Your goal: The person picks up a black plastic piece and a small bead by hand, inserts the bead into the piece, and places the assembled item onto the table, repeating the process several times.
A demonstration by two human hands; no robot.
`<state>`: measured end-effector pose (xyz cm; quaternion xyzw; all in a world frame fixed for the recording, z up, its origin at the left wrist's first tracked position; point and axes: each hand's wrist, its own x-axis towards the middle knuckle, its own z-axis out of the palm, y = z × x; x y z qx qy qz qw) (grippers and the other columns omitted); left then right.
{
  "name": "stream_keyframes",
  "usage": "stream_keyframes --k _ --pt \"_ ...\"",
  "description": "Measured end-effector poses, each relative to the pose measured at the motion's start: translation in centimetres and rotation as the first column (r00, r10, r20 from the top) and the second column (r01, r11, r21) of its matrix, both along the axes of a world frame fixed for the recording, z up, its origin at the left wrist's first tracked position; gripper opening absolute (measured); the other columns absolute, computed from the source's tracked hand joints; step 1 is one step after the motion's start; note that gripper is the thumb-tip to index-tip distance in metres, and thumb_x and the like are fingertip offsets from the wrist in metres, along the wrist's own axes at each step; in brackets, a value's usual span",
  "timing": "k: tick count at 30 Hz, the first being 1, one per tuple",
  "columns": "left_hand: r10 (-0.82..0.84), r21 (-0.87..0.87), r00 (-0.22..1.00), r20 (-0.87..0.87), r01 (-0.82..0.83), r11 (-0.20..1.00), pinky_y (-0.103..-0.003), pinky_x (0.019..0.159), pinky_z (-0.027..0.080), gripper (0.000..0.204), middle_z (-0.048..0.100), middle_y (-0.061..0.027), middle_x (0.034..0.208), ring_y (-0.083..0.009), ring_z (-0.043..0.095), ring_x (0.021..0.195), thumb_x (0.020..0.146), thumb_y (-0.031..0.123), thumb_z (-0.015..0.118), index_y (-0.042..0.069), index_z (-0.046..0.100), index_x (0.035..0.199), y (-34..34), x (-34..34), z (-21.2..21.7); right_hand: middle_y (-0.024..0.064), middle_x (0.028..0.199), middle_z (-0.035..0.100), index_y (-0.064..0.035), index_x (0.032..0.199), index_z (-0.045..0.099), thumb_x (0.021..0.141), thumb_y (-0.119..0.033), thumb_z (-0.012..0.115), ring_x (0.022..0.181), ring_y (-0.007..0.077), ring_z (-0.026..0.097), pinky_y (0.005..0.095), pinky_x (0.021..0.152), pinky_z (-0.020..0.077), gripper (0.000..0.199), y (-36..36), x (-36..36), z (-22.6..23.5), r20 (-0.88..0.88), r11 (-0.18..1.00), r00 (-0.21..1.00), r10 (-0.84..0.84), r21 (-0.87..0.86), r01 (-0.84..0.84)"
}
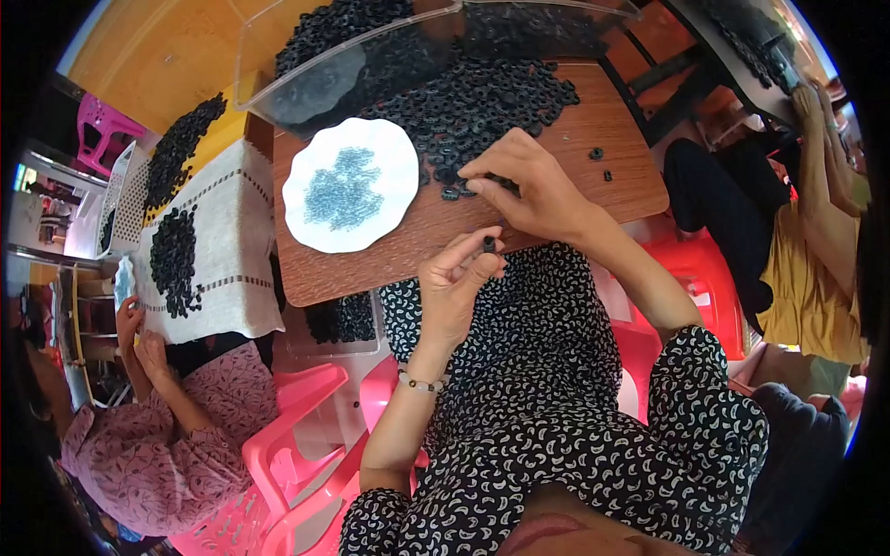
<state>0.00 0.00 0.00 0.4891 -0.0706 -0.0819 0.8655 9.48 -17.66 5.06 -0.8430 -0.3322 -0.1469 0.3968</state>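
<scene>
Between its fingertips my left hand [456,287] pinches a small black ring-shaped part [489,244], held just past the table's near edge. My right hand [530,190] is over the wooden table, thumb and index finger brought close together beside the near edge of a heap of small black parts [491,107]; whether something sits between those fingertips is too small to make out. Left of the heap lies a white scalloped plate [306,222] with many tiny grey-blue pieces [343,190] spread on it.
A clear plastic bin [348,69] of black parts stands at the table's far side. Two loose black parts [596,154] lie on the wooden table [612,199] at the right. One person [167,445] sits at a cloth-covered table [227,241] on the left; another [816,269] sits at the right.
</scene>
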Motion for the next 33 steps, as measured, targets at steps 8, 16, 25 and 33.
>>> stream_keyframes --k 8,16,25,33 --pt "0.361 0.163 0.931 0.062 -0.366 0.916 -0.023 0.075 0.054 0.035 0.073 -0.0100 0.108 -0.0084 0.065 0.084 0.097 0.014 0.072 -0.004 0.068 0.128 0.0 -0.1 0.2 0.0096 0.104 0.069 -0.0064 0.093 0.077 0.083 -0.009 0.075 0.105 0.0299 0.055 0.0408 0.096 0.0440 0.011 5.6 4.2 1.0 -0.017 0.982 0.996 0.093 -0.163 -0.094" --pt "0.432 0.112 0.902 -0.011 -0.428 0.897 -0.022 0.069 0.052 0.035 0.073 -0.0075 0.107 -0.0068 0.062 0.079 0.098 0.013 0.072 -0.004 0.067 0.128 0.2 0.1 0.0 0.0145 0.117 0.063 -0.0095 0.092 0.079 0.081 -0.009 0.075 0.114 0.0360 0.048 0.0443 0.102 0.0423 0.011 9.7 7.6 -0.2 0.019 0.929 0.994 0.107 -0.357 -0.093" --pt "0.417 0.108 0.909 -0.012 -0.413 0.904 -0.019 0.068 0.049 0.032 0.064 0.0002 0.098 -0.0038 0.059 0.080 0.096 0.012 0.075 -0.003 0.070 0.124 0.2 0.3 -0.2 0.0140 0.116 0.063 -0.0097 0.090 0.079 0.081 -0.009 0.075 0.114 0.0355 0.048 0.0451 0.103 0.0415 0.009 10.8 8.2 -1.3 0.031 0.902 0.994 0.103 -0.425 -0.080" --pt "0.421 0.049 0.907 -0.017 -0.420 0.906 -0.018 0.068 0.047 0.034 0.063 0.0006 0.099 -0.0033 0.057 0.082 0.094 0.012 0.077 -0.002 0.070 0.124 0.0 0.5 -0.3 0.0117 0.114 0.064 -0.0060 0.087 0.074 0.082 -0.009 0.075 0.112 0.0334 0.049 0.0437 0.101 0.0398 0.006 10.6 8.5 -1.5 0.035 0.912 0.992 0.118 -0.399 -0.095"
